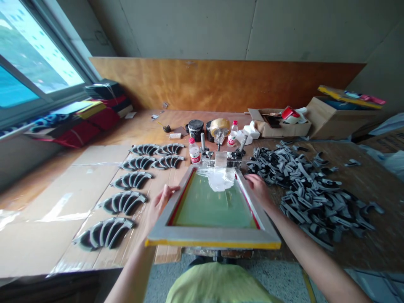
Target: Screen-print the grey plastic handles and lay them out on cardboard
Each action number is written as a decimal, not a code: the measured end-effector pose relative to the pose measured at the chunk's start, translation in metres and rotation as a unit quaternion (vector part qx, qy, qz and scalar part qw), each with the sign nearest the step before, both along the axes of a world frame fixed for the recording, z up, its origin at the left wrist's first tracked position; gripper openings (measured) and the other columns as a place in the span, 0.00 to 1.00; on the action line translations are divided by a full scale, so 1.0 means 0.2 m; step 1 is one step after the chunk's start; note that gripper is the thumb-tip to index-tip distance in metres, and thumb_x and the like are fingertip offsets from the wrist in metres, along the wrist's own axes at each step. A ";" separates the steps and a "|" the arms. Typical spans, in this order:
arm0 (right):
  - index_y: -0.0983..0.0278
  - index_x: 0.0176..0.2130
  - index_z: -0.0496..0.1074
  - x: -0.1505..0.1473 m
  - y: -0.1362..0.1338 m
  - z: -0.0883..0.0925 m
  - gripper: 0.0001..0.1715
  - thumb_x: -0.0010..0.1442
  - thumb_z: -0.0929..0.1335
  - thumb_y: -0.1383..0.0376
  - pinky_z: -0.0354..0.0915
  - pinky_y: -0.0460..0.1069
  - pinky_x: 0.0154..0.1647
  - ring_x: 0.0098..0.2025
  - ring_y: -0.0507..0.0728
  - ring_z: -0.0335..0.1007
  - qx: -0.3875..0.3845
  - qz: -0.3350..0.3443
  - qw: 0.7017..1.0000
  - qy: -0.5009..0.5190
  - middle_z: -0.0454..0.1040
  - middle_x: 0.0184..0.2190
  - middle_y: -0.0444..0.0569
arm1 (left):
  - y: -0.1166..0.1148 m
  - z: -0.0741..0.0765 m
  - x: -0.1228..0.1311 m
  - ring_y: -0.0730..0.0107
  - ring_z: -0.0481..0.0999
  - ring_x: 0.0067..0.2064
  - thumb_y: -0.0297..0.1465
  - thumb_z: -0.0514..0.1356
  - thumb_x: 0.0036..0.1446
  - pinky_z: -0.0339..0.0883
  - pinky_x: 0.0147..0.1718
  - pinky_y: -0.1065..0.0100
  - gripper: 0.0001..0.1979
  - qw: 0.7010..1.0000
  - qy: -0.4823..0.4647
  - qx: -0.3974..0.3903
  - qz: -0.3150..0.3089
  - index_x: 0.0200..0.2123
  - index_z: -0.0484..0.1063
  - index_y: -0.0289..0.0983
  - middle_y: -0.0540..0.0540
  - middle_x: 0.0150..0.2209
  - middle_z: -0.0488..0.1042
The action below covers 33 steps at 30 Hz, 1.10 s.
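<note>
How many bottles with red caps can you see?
2. One bottle stands by the far left corner of the frame; the other bottle stands farther back, left of the open box. More could be hidden.

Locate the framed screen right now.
The framed screen is at lower centre in the head view, between the left hand and the right hand, with rows of grey pieces to its left and a grey heap to its right.
</note>
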State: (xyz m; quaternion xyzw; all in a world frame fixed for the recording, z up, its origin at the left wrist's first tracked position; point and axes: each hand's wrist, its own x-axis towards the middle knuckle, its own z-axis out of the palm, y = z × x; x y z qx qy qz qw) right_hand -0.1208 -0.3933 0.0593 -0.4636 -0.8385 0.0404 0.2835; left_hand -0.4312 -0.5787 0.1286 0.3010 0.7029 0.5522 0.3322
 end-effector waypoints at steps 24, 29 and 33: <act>0.61 0.30 0.74 -0.21 -0.04 0.13 0.17 0.46 0.64 0.80 0.63 0.49 0.37 0.37 0.58 0.69 -0.097 0.320 0.919 -0.209 0.76 0.31 0.48 | -0.11 -0.61 0.05 0.64 0.74 0.31 0.53 0.62 0.49 0.66 0.29 0.68 0.35 0.991 -0.059 -0.109 -0.045 0.54 0.71 0.35 0.47 0.30 0.76; 0.62 0.30 0.75 -0.29 0.01 0.13 0.13 0.51 0.65 0.77 0.64 0.50 0.37 0.38 0.58 0.69 -0.087 0.271 0.941 -0.185 0.75 0.32 0.48 | -0.11 -0.59 0.06 0.63 0.75 0.30 0.53 0.63 0.49 0.66 0.28 0.68 0.34 0.992 -0.061 -0.101 -0.035 0.52 0.73 0.35 0.46 0.31 0.77; 0.66 0.37 0.76 -0.26 -0.12 0.00 0.17 0.54 0.62 0.79 0.65 0.52 0.45 0.43 0.60 0.68 -0.018 0.265 0.953 -0.148 0.76 0.38 0.54 | -0.12 -0.60 0.05 0.64 0.75 0.30 0.53 0.62 0.50 0.66 0.27 0.68 0.34 0.992 -0.047 -0.105 -0.045 0.53 0.72 0.36 0.46 0.31 0.77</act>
